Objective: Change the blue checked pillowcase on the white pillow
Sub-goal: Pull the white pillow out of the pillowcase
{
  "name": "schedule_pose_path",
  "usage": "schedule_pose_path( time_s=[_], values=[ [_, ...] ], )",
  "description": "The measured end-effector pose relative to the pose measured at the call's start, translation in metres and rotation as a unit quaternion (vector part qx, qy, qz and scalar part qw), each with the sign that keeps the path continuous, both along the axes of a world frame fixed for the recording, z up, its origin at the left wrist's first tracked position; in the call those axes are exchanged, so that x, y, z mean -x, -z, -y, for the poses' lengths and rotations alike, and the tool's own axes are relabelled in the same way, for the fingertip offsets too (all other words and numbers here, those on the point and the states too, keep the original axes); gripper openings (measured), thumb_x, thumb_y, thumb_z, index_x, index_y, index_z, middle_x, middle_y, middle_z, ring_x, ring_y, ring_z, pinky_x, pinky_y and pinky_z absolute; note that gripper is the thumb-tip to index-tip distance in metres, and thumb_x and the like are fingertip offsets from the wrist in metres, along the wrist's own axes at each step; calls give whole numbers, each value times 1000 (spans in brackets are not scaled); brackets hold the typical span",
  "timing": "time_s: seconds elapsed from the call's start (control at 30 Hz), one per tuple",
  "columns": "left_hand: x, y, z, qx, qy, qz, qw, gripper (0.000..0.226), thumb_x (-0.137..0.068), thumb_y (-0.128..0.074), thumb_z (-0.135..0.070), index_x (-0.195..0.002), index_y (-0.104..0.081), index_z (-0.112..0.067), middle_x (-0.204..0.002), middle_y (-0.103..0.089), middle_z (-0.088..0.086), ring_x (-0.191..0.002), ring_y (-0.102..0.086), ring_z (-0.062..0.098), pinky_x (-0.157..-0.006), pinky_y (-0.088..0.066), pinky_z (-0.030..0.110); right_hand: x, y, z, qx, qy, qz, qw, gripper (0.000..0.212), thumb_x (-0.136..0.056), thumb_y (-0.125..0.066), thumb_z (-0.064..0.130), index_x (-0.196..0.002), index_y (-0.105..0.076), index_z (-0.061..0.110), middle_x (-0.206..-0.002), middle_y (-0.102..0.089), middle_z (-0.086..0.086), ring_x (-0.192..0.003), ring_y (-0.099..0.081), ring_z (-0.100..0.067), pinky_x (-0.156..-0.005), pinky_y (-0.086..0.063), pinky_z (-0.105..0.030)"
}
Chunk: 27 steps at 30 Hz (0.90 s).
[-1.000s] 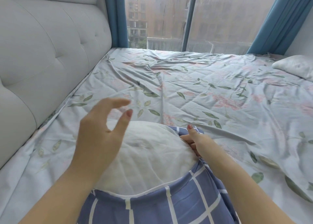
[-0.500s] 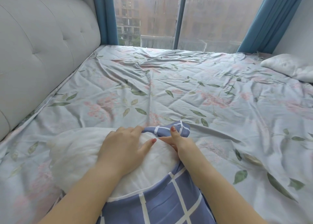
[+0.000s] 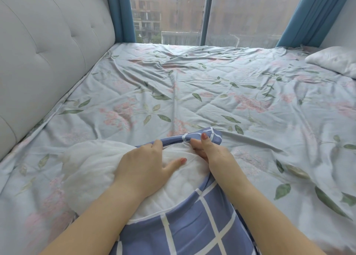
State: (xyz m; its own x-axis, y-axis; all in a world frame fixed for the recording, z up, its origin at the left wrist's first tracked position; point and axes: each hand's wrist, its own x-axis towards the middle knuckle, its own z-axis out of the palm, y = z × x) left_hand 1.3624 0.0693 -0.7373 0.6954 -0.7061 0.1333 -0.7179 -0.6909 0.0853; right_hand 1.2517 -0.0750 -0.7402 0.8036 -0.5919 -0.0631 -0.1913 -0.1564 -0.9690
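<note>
Pillow (image 3: pixel 92 168), white, lies on the bed (image 3: pixel 212 100) at 6 o'clock, with its far end bare toward 9 o'clock. Pillowcase (image 3: pixel 192 225) covers the near half, its hem bunched at the pillow's 1 o'clock corner. Left hand (image 3: pixel 142 168) rests on the pillow, fingers (image 3: pixel 157 144) curled on the hem; right hand (image 3: pixel 212 152) pinches the bunched hem. Step, as judged: working the hem over that corner. Next: drawing it toward 9 o'clock, both grips kept.

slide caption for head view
Left hand and right hand grip the blue checked pillowcase rim on the half-covered white pillow
</note>
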Motion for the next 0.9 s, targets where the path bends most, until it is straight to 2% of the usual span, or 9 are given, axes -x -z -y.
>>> schedule_pose_path(
  time_s=[0.13,0.23,0.33,0.4,0.5,0.67,0.77,0.83,0.9],
  values=[
    [0,-1,-3,-15,-1,3,1000,81,-74,-21,-89,-109,-60,-27,-92,-68,-1,-93,-65,21,-69,-43,33,1,-3,-3,6,-1,20,1000,50,-80,-34,79,-92,-73,51,-107,-71,25,-110,-62,1,-106,-42,-31],
    [-4,0,-7,3,2,-11,1000,92,-66,-6,-92,-105,-65,-32,-92,-69,-4,-93,-65,19,-72,-46,33,-3,-6,-4,-31,-3,32,999,62,-77,-32,81,-104,-73,43,-110,-71,21,-105,-64,2,-104,-43,-27],
    [-7,-3,-12,41,4,-44,998,92,-62,-1,-91,-88,-65,-30,-86,-68,-6,-89,-63,19,-70,-43,33,-12,-13,0,-89,-4,25,996,68,-76,-27,85,-106,-66,38,-105,-71,15,-92,-66,6,-82,-47,-11],
    [-9,-6,-16,74,3,-77,994,85,-62,-5,-91,-76,-61,-28,-77,-66,-7,-83,-61,18,-70,-45,34,-15,-15,5,-117,-2,17,993,77,-62,-21,81,-109,-63,36,-102,-70,13,-90,-65,7,-74,-46,-12],
    [-12,-7,-21,130,-2,-125,984,86,-68,-16,-97,-69,-64,-25,-65,-63,-6,-73,-59,13,-69,-48,35,-12,-12,7,-113,-6,26,993,84,-64,-21,81,-119,-62,32,-109,-71,6,-102,-65,-3,-83,-45,-20],
    [-10,-6,-27,244,24,-178,953,75,-67,-33,-87,-63,-62,-17,-55,-60,-3,-62,-57,10,-61,-45,33,-12,-11,4,-99,-3,63,993,83,-73,-24,75,-127,-59,23,-110,-72,4,-107,-65,-6,-96,-46,-23],
    [-7,-7,-32,271,52,-184,943,70,-71,-41,-81,-62,-60,-15,-52,-56,-1,-57,-54,13,-57,-43,31,-12,-9,3,-67,16,79,995,77,-78,-26,74,-126,-61,26,-113,-72,5,-108,-65,-6,-101,-45,-24],
    [-5,-8,-35,290,69,-191,935,66,-73,-46,-78,-58,-58,-15,-49,-51,-1,-52,-50,14,-54,-40,29,-11,-8,3,-57,0,51,997,75,-80,-26,82,-120,-66,32,-117,-71,7,-113,-63,-6,-107,-42,-32],
    [-4,-8,-39,296,80,-193,932,68,-74,-48,-78,-62,-62,-12,-51,-54,2,-53,-51,16,-56,-44,35,-11,-6,5,-61,-25,18,998,81,-85,-19,84,-117,-71,31,-116,-72,5,-114,-65,-12,-104,-44,-36]
  ],
)
